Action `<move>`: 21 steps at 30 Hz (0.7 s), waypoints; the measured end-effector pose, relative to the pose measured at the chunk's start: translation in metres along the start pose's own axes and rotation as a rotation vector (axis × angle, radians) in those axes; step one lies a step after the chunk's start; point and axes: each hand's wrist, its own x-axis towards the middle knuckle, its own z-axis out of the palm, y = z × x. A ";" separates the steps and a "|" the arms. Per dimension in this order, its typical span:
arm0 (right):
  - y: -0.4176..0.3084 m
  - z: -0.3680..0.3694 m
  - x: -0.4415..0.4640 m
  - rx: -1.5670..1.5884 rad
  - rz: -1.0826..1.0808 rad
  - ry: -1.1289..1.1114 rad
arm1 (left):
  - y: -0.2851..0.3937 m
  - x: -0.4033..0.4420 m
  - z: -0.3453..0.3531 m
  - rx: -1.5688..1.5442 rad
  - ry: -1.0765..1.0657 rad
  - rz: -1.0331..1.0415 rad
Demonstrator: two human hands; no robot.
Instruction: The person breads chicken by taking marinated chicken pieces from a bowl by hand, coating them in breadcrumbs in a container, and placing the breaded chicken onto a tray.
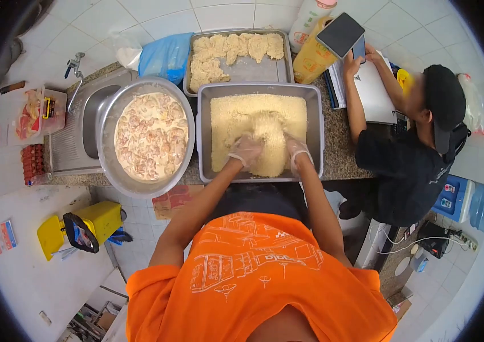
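Observation:
Both my hands wear clear plastic gloves and work inside a grey tub (202, 122) of pale breadcrumbs (225, 108). My left hand (246, 150) lies against the left side of a heaped mound of crumbs (269, 134), fingers stretched toward it and partly covered. On the mound's right side is my right hand (296, 148), its fingers extended, tips in the crumbs. The mound looks blurred by motion; whether a piece lies under it is hidden. Left of the tub, a large metal bowl (105, 145) holds raw chicken pieces (150, 137) in creamy batter.
Behind the tub, a metal tray (253, 71) carries breaded pieces (247, 47). A blue plastic bag (167, 57), a sink (90, 122) and egg cartons (32, 162) are to the left. At right, a person in a black cap (444, 97) holds a phone (359, 50) near a laptop (374, 94).

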 end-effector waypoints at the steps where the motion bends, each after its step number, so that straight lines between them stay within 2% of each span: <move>1: -0.022 -0.009 -0.002 -0.326 -0.119 0.020 | 0.020 -0.007 -0.017 0.022 0.082 -0.111; 3: -0.017 0.002 0.038 -0.724 -0.278 0.150 | -0.023 0.036 -0.004 0.299 0.215 0.335; 4: 0.002 0.026 0.084 -0.798 -0.343 0.269 | -0.045 0.060 0.003 0.433 0.286 0.569; 5: 0.017 0.040 0.110 -0.959 -0.316 0.113 | -0.055 0.068 0.010 0.553 0.270 0.577; 8: 0.018 0.055 0.050 -1.244 -0.746 0.323 | -0.052 0.039 0.006 0.733 0.003 0.436; 9: 0.024 0.050 0.059 -1.341 -0.659 0.220 | -0.046 0.037 0.003 0.874 -0.103 0.363; 12: 0.011 0.030 0.080 -1.216 -0.764 0.056 | -0.044 0.055 -0.013 0.769 -0.312 0.365; 13: 0.008 0.033 0.070 -1.309 -0.714 0.109 | -0.061 0.073 -0.004 0.770 -0.338 0.349; 14: 0.003 0.034 0.075 -1.360 -0.755 0.164 | -0.078 0.092 0.007 0.770 -0.365 0.333; 16: 0.023 0.038 0.076 -1.463 -0.810 0.233 | -0.038 0.060 -0.010 0.833 -0.234 0.282; 17: 0.046 0.042 0.060 -1.457 -0.725 0.178 | -0.051 0.042 0.006 0.843 -0.343 0.267; 18: 0.039 0.044 0.063 -1.447 -0.684 0.177 | -0.057 0.057 0.006 0.871 -0.393 0.270; 20: 0.007 0.045 0.075 -1.438 -0.630 0.189 | -0.049 0.098 -0.011 0.869 -0.402 0.270; 21: 0.006 0.044 0.076 -1.448 -0.647 0.089 | -0.051 0.102 -0.008 0.826 -0.408 0.255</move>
